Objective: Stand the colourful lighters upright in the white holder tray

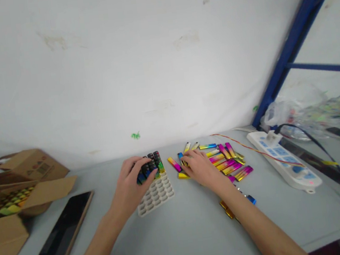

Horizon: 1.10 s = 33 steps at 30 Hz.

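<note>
A white tray (155, 195) with rows of slots lies in front of me. Slim metallic sticks (161, 167) with black tops stand upright in its far rows. My left hand (134, 178) is over that end, thumb and fingers curled round dark-topped sticks; its fingertips are partly hidden. To the right, my right hand (197, 164) reaches palm down into a loose pile of shiny, slim cases (228, 165) in pink, yellow and blue. Its fingers bend onto a blue case (180, 156) at the pile's left side, closed on it as far as I can see.
A dark phone-like slab (62, 232) and open cardboard boxes (46, 186) holding more coloured pieces are at left. Blue and gold pieces (227, 209) lie beneath my right forearm. A white power strip (284, 159) with cables, plastic bags (303, 114) and a blue frame (284, 55) stand at right.
</note>
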Available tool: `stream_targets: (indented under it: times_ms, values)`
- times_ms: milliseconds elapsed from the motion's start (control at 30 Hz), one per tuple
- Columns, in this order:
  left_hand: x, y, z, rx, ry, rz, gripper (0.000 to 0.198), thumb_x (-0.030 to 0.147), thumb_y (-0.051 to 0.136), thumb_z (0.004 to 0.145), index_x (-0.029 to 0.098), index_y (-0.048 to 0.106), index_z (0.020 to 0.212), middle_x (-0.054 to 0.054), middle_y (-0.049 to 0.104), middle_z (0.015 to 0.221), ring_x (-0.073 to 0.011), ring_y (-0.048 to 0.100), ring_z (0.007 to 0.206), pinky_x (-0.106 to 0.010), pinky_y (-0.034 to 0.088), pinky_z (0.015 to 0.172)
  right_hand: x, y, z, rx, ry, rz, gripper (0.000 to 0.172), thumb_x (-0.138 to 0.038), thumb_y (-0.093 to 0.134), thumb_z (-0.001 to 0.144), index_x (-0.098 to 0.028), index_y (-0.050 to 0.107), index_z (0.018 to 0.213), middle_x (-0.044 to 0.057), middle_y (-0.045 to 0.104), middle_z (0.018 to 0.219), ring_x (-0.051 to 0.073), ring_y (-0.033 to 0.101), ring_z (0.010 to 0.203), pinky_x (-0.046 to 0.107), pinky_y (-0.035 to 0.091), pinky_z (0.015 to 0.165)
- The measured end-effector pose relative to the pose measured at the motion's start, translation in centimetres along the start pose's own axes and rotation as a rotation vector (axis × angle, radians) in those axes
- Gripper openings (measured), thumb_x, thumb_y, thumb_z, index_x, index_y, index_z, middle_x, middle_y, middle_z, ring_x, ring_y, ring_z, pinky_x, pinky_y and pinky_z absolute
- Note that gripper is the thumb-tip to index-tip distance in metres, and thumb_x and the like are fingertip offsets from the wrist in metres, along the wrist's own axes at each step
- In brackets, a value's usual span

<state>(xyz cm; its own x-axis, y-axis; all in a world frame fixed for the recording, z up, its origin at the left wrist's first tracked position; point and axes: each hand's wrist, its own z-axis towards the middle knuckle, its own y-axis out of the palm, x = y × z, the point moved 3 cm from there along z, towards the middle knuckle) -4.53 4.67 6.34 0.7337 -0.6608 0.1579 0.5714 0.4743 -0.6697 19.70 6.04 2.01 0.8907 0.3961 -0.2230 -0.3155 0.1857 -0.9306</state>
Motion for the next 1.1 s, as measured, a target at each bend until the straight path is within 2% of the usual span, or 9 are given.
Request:
stream_targets:
  times_ms: [100, 200, 467, 567, 667, 767, 867, 967, 1100]
  values:
    - [1.6, -0.8, 0.1, 0.097, 0.035, -0.043, 0.014, 0.018, 0.066, 0.095, 0.021, 0.066, 0.109, -0.008, 0.067, 0.108, -0.0236, 0.065, 0.106, -0.041, 0.054, 0.100, -0.3, 0.2, 0.3, -0.064, 0.062, -0.056, 0.024, -0.030, 0.052, 0.105, -0.021, 0.071, 0.117, 0.014, 0.071, 0.121, 0.029, 0.063, 0.114, 0.044, 0.043, 0.102]
    - [2.6, -1.1, 0.2, 0.135, 0.054, -0.108, 0.014, 0.010, 0.064, 0.094, 0.020, 0.066, 0.104, -0.006, 0.069, 0.100, -0.0222, 0.066, 0.103, -0.039, 0.054, 0.099, -0.7, 0.1, 0.7, -0.070, 0.119, -0.102, 0.021, -0.030, 0.057, 0.102, -0.019, 0.069, 0.116, 0.015, 0.073, 0.116, 0.031, 0.063, 0.114, 0.045, 0.042, 0.102]
    - [2.2, -1.6, -0.3, 0.210, -0.053, -0.121, 0.007, 0.012, 0.063, 0.095, 0.018, 0.067, 0.095, -0.004, 0.070, 0.092, -0.0171, 0.066, 0.090, -0.031, 0.054, 0.087, -0.9, 0.2, 1.4, -0.032, 0.260, -0.071, 0.023, -0.013, 0.054, 0.097, -0.012, 0.070, 0.114, 0.020, 0.073, 0.117, 0.033, 0.064, 0.115, 0.044, 0.045, 0.102]
    - [2.4, -1.5, -0.6, 0.182, -0.178, -0.200, 0.006, 0.019, 0.064, 0.096, 0.019, 0.070, 0.094, -0.002, 0.070, 0.087, -0.0150, 0.065, 0.079, -0.028, 0.053, 0.077, -0.1, -0.6, 1.1, 0.086, 0.263, 0.099, 0.019, -0.015, 0.058, 0.097, -0.013, 0.074, 0.108, 0.018, 0.074, 0.112, 0.032, 0.065, 0.112, 0.042, 0.047, 0.100]
    - [2.8, -0.4, -0.9, 0.059, -0.379, -0.400, 0.014, 0.031, 0.065, 0.097, 0.021, 0.074, 0.102, -0.001, 0.071, 0.084, -0.0133, 0.064, 0.071, -0.025, 0.052, 0.066, 0.2, -1.4, 0.3, 0.215, 0.249, 0.490, 0.015, -0.025, 0.068, 0.095, -0.017, 0.074, 0.105, 0.010, 0.076, 0.102, 0.025, 0.068, 0.096, 0.037, 0.051, 0.090]
    - [3.1, 1.0, -1.0, -0.019, -0.509, -0.627, 0.028, 0.039, 0.065, 0.097, 0.022, 0.074, 0.116, -0.002, 0.072, 0.092, -0.0150, 0.068, 0.079, -0.024, 0.055, 0.068, -1.1, -1.1, -0.5, 0.131, 0.163, 0.946, 0.023, -0.040, 0.072, 0.092, -0.019, 0.074, 0.103, 0.004, 0.076, 0.092, 0.019, 0.068, 0.082, 0.030, 0.051, 0.075]
    - [3.3, 1.8, -1.0, 0.019, -0.543, -0.735, 0.027, 0.044, 0.070, 0.092, 0.021, 0.077, 0.102, -0.005, 0.072, 0.099, -0.0178, 0.069, 0.090, -0.025, 0.057, 0.073, -3.4, -0.2, -1.1, -0.012, 0.093, 1.225, 0.032, -0.046, 0.079, 0.085, -0.018, 0.074, 0.098, 0.002, 0.074, 0.086, 0.016, 0.065, 0.075, 0.028, 0.050, 0.071]
    - [3.3, 2.0, -1.1, 0.039, -0.620, -0.797, 0.032, 0.050, 0.073, 0.089, 0.019, 0.072, 0.086, -0.003, 0.068, 0.087, -0.0172, 0.065, 0.082, -0.025, 0.055, 0.071, -4.9, 0.2, -1.6, -0.058, 0.112, 1.292, 0.032, -0.046, 0.085, 0.080, -0.017, 0.074, 0.090, 0.001, 0.072, 0.080, 0.015, 0.064, 0.071, 0.027, 0.050, 0.069]
    - [4.0, 1.5, -1.2, 0.052, -0.697, -0.904, 0.038, 0.057, 0.064, 0.095, 0.019, 0.063, 0.094, -0.002, 0.066, 0.084, -0.0156, 0.061, 0.077, -0.028, 0.053, 0.077, -4.7, -0.4, -2.0, -0.072, 0.112, 1.099, 0.030, -0.047, 0.080, 0.086, -0.020, 0.078, 0.098, 0.001, 0.075, 0.082, 0.016, 0.065, 0.070, 0.027, 0.048, 0.064]
